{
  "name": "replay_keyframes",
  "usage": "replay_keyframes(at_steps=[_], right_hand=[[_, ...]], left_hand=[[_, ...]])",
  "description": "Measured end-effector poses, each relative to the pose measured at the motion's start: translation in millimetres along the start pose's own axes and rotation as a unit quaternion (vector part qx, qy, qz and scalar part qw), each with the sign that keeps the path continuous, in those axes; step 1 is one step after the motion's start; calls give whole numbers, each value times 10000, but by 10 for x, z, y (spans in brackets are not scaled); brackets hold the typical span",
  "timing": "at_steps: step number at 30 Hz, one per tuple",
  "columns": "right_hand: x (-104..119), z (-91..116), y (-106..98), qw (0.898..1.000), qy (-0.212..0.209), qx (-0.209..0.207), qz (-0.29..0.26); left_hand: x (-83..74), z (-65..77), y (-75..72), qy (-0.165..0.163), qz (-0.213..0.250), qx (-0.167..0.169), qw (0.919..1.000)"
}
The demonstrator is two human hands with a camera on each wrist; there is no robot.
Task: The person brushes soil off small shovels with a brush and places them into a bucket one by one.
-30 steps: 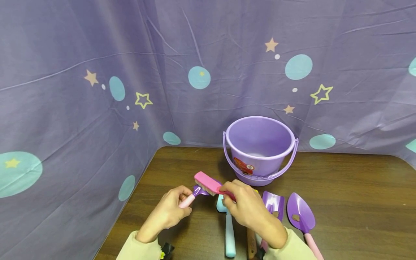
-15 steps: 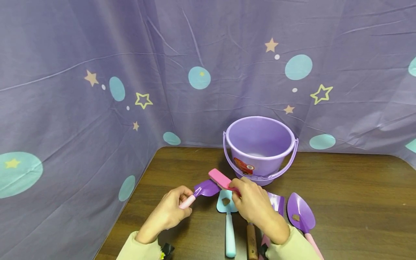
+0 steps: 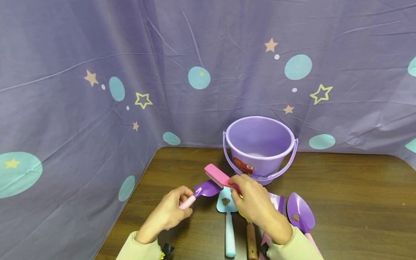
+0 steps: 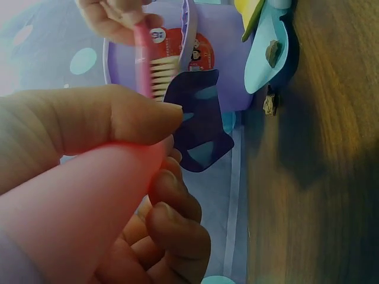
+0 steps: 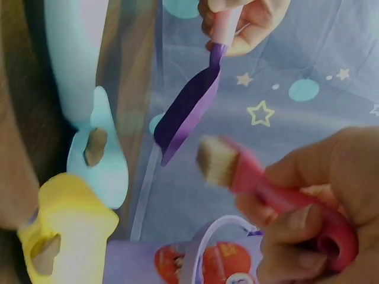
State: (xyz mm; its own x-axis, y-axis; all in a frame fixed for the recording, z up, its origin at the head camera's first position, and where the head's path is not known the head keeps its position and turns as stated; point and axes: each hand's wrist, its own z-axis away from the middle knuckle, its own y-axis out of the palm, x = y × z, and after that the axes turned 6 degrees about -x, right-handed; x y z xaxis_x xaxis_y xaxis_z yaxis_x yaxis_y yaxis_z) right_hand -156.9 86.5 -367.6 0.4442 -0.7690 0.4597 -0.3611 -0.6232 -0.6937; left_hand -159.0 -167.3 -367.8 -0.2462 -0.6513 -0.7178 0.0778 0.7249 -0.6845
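My left hand (image 3: 169, 211) pinches the pink handle of a small purple shovel (image 3: 207, 188), holding it above the table with the blade pointing right. A pink brush (image 3: 217, 176) with pale bristles is gripped in my right hand (image 3: 256, 204). Its bristles hang at the blade's tip in the head view; the right wrist view shows a gap between brush and blade. Below the blade lies a turquoise trowel (image 3: 230, 231) bearing a brown crumb (image 3: 225, 202). Another brown crumb (image 4: 270, 102) rests on the table beside the trowel in the left wrist view.
Behind the tools stands a purple bucket (image 3: 250, 164) with its handle lowered in front. A yellow tool (image 5: 80, 231) with a wooden handle (image 3: 251, 240), a square purple shovel (image 3: 277, 203) and a rounded purple shovel (image 3: 300, 211) lie to the right. Patterned cloth (image 3: 227, 72) encloses the table.
My right hand first swept the brush rightward along the blade to its tip, then lifted it slightly up and left. My left hand and the small shovel stay nearly still.
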Motion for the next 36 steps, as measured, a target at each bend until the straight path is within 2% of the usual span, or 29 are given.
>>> replay_keyframes(at_steps=[2, 6, 9, 14, 20, 25, 36], right_hand=[[42, 4, -11, 9991, -232, 129, -320], [123, 32, -25, 9952, -409, 535, -708], [150, 57, -12, 9953, -468, 612, -587], [122, 70, 18, 9979, -416, 422, -268], [65, 53, 20, 9993, -253, 258, -27], [32, 47, 23, 9991, -102, 321, 255], [-36, 25, 18, 9979, 184, 395, 477]], left_hand=[[0, -2, 2, -9, -35, 1, 10000], [-5, -5, 7, -74, -103, -2, 9999], [-5, -8, 18, -45, -207, -15, 9998], [10, -11, 47, 153, -383, -47, 9991], [11, -3, 44, 331, -362, 1, 9988], [5, 5, 36, 460, -304, 158, 9984], [4, 4, 18, 500, -230, 192, 9983]])
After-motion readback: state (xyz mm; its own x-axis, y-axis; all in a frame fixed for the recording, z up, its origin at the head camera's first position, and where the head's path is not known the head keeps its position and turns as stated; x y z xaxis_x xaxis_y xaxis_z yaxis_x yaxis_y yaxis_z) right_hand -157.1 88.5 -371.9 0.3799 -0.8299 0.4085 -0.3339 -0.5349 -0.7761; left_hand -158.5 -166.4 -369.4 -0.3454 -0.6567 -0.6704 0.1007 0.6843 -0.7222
